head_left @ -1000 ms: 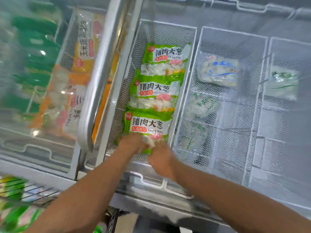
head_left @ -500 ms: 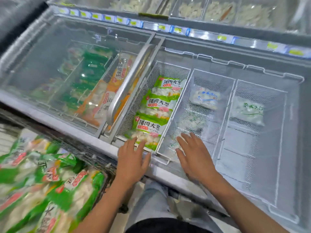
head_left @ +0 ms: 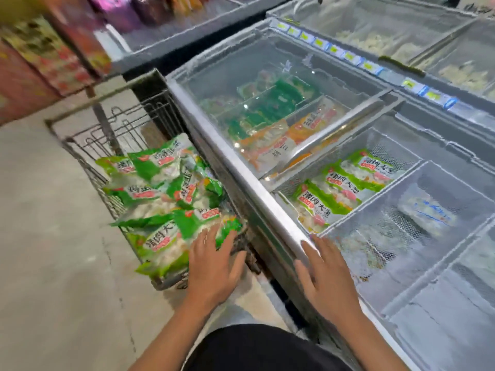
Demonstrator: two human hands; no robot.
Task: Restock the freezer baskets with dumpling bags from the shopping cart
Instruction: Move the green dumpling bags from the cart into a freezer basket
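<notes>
A wire shopping cart (head_left: 107, 135) stands left of the freezer, heaped with several green dumpling bags (head_left: 160, 188). My left hand (head_left: 214, 266) hovers with straight fingers over the nearest bag in the cart (head_left: 166, 239), fingertips at its edge. My right hand (head_left: 324, 277) is spread flat above the freezer's metal front rim (head_left: 257, 194) and holds nothing. In the open freezer, the left white mesh basket (head_left: 396, 148) holds three green dumpling bags (head_left: 337, 191) in a row.
The neighbouring mesh basket (head_left: 375, 223) holds a white bag with blue print (head_left: 426, 210). A sliding glass lid (head_left: 267, 97) covers green and orange packs on the left half. Another freezer (head_left: 401, 30) stands behind. Concrete floor (head_left: 53, 250) lies left of the cart.
My view has swung left from the freezer to the cart. Both hands left the basket; the left hand moved over the cart's bags, the right drew back to the freezer rim.
</notes>
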